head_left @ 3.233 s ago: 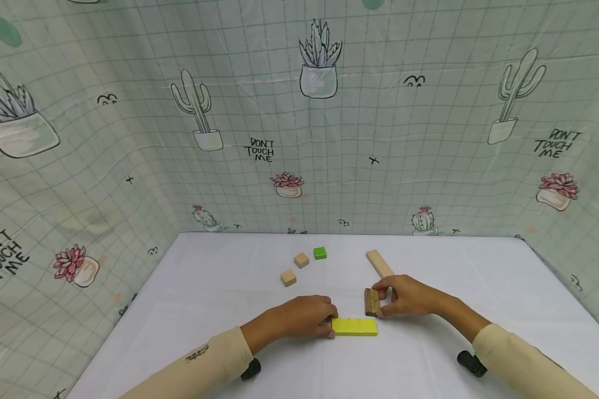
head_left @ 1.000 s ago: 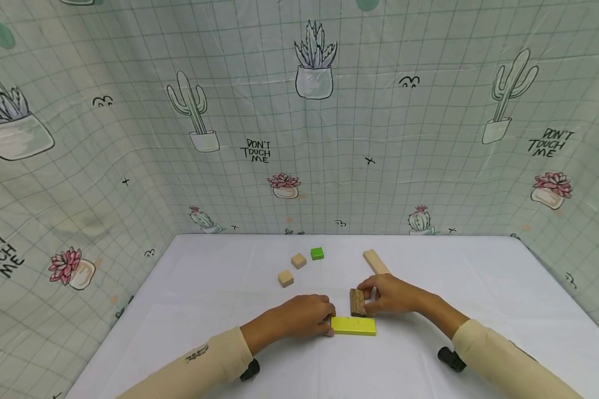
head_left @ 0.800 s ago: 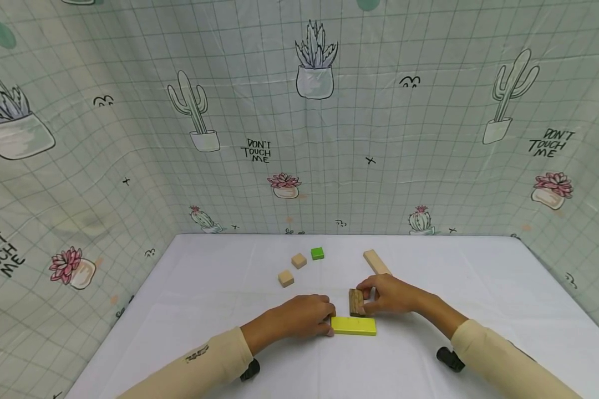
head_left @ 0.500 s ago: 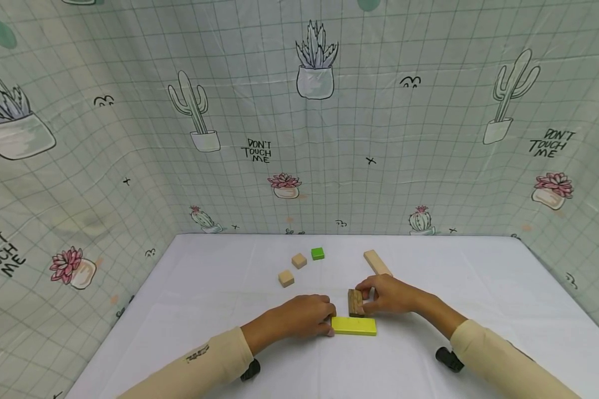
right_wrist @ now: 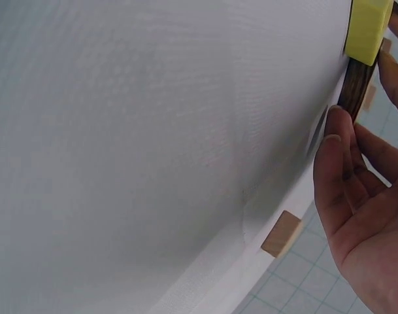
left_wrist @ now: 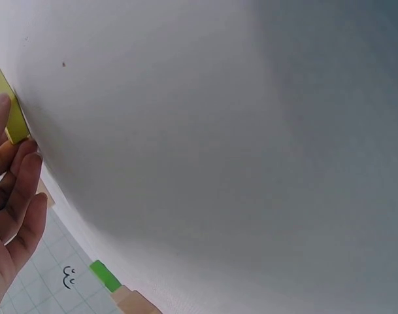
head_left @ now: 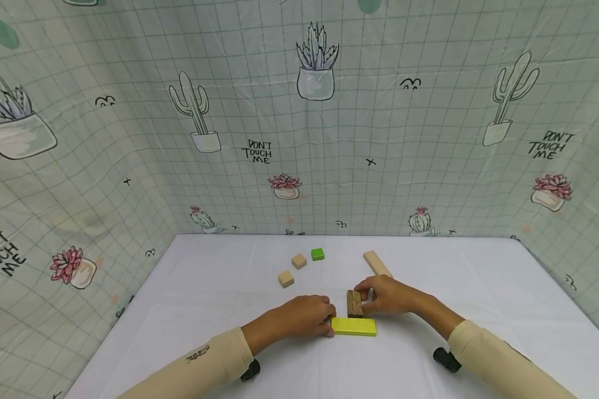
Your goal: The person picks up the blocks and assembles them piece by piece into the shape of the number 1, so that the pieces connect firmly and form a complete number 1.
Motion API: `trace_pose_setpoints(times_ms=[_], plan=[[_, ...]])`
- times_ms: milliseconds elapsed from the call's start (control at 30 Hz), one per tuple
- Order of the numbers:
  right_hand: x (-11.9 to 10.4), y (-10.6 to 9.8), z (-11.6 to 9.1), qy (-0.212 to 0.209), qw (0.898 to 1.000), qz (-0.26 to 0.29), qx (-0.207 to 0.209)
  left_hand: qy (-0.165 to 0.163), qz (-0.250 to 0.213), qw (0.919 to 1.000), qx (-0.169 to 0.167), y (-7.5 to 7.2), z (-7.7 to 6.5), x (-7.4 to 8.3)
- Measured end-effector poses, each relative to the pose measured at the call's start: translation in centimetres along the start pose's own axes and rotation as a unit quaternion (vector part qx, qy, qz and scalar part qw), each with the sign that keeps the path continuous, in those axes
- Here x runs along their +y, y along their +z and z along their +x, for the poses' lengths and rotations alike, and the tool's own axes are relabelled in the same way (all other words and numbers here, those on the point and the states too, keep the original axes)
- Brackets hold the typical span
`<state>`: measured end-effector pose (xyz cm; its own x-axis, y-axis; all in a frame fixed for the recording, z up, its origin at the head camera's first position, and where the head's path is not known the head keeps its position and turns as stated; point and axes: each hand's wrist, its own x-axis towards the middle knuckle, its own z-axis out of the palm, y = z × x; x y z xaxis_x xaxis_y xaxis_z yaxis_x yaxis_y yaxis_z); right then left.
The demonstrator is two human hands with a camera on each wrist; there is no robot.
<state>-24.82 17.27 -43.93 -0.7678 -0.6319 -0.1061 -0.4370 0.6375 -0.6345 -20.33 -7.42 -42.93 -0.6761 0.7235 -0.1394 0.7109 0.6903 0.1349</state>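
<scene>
Holding ylw block point(head_left: 353, 326) & brn block point(head_left: 353, 304); bkgd cloth point(head_left: 299, 130) reads "DON'T TOUCH ME".

1. The tabletop point(head_left: 199, 293) is white.
2. Behind the tabletop hangs a pale, green-gridded backdrop point(head_left: 339, 133) printed with potted cacti point(head_left: 194, 106), pink succulents point(head_left: 285, 182) and "DON'T TOUCH ME" lettering point(head_left: 259, 151).
3. The backdrop also flanks the tabletop left and right.
4. Soft light falls across the tabletop.

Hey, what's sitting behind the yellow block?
A dark brown wooden block, held by the right hand; whether that block touches the yellow block is hidden. Farther back, slightly right, lies a pale wooden plank, its near end covered by that hand.
</scene>
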Motion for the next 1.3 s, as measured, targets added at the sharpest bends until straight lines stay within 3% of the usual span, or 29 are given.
trace_pose_setpoints(times_ms=[1300], plan=[[-0.29,0.30,0.17,-0.024,1.000,-0.004,-0.011,0.004,0.007,1.0000,0.004,0.10,0.05,-0.11]])
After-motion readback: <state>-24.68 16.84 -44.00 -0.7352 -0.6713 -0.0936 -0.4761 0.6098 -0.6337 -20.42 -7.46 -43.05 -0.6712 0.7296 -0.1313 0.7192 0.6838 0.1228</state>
